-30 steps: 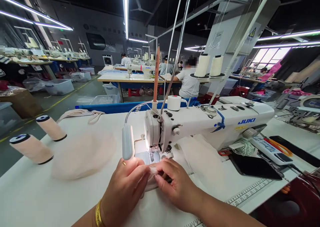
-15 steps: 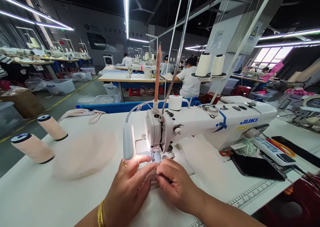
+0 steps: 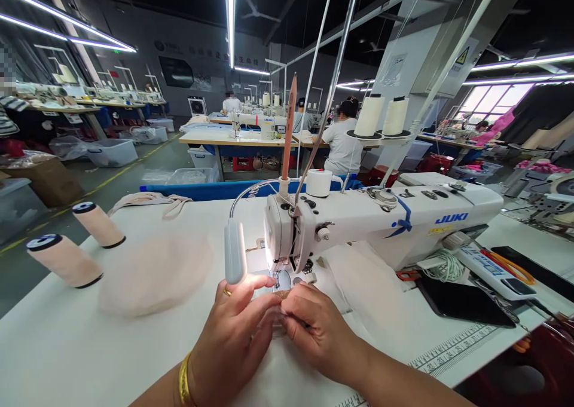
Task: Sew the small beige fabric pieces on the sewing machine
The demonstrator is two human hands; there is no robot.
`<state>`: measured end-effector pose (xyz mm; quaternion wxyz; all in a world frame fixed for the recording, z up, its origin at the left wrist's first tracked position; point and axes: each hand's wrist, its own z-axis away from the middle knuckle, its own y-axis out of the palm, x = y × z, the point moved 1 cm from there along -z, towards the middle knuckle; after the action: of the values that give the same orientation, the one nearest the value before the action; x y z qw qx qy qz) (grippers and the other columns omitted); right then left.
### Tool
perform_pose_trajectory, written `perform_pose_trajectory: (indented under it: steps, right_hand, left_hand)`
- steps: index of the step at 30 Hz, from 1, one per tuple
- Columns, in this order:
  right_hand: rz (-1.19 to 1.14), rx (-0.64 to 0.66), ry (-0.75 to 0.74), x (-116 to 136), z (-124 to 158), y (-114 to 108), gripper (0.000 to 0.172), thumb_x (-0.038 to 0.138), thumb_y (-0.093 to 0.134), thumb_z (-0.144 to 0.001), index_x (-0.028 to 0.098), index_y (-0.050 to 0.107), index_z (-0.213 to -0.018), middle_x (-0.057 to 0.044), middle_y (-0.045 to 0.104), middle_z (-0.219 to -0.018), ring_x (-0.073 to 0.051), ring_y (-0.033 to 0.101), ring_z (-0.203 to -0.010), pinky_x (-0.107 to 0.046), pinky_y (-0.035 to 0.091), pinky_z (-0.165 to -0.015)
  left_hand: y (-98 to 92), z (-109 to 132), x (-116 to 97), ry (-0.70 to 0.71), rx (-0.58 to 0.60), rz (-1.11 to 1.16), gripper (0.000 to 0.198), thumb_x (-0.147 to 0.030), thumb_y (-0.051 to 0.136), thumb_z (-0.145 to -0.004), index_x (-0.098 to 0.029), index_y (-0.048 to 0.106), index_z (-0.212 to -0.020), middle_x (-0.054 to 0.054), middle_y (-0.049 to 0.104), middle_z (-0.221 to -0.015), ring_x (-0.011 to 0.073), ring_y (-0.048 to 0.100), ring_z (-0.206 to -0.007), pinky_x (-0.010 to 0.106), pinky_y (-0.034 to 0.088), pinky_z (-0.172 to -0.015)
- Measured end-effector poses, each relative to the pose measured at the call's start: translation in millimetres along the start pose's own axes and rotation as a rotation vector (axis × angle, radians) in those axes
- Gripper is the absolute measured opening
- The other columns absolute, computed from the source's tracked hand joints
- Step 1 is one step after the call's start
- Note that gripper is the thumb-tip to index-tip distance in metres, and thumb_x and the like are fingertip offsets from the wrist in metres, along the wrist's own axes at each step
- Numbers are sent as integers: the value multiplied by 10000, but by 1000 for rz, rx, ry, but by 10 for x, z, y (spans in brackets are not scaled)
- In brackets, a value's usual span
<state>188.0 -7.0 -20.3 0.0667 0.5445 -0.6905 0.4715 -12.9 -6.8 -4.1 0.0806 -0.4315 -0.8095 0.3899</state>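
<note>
A person's two hands meet just in front of the needle area of a white sewing machine (image 3: 350,222). The right hand (image 3: 323,329) pinches a small piece of sheer cloth (image 3: 278,330) between thumb and forefinger; the cloth lies between the two hands, on the near side of the presser foot. The left hand (image 3: 233,329) has its fingers extended and loosely spread, one reaching beside the foot and another meeting the right fingertips; its thumb's grip is hidden, so whether it grasps the cloth cannot be told.

The lamp (image 3: 234,254) hangs close above the left knuckles, leaving little upward room. Leftward there is more: white tabletop (image 3: 58,350) runs between that hand and a round sheer piece (image 3: 155,275), with two thread cones (image 3: 65,260) near the left edge. On the right, a printed ruler (image 3: 452,348) follows the table's slanting edge, near a black phone (image 3: 466,302).
</note>
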Motion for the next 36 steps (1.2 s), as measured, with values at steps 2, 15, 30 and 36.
perform_pose_trajectory:
  steps: [2,15,30,36]
  right_hand:
    - [2,0,-2,0,2,-4,164,197,499,-1025,240,537,-872,22,582,-802,-164,540,-756,-308,425,-748]
    - [22,14,-37,7,8,-3,153,189,499,-1029,241,547,-894,17,599,-818,-167,554,-776,-319,434,-767]
    - [33,4,32,18,39,-24,58,211,534,-1011,244,577,-1032,-11,674,-910,-189,602,-814,-344,475,-792]
    - [37,-90,2,45,46,-34,223,177,554,-1006,279,565,-1204,6,660,-887,-179,588,-765,-299,488,-714]
  left_hand:
    - [-4,-4,-1,-3,0,-7,328,-72,476,-965,-273,662,-1144,70,713,-1257,257,677,-1134,414,422,-961]
    - [-7,-7,8,-46,90,54,242,-97,448,-965,-243,621,-1050,77,716,-1247,258,653,-1163,403,394,-943]
    - [-14,-41,46,-119,110,155,214,-96,399,-956,-253,541,-990,-18,675,-880,199,659,-841,371,375,-810]
    - [-10,-48,51,-88,97,147,258,-65,398,-896,-255,543,-993,-31,670,-862,193,651,-808,349,365,-772]
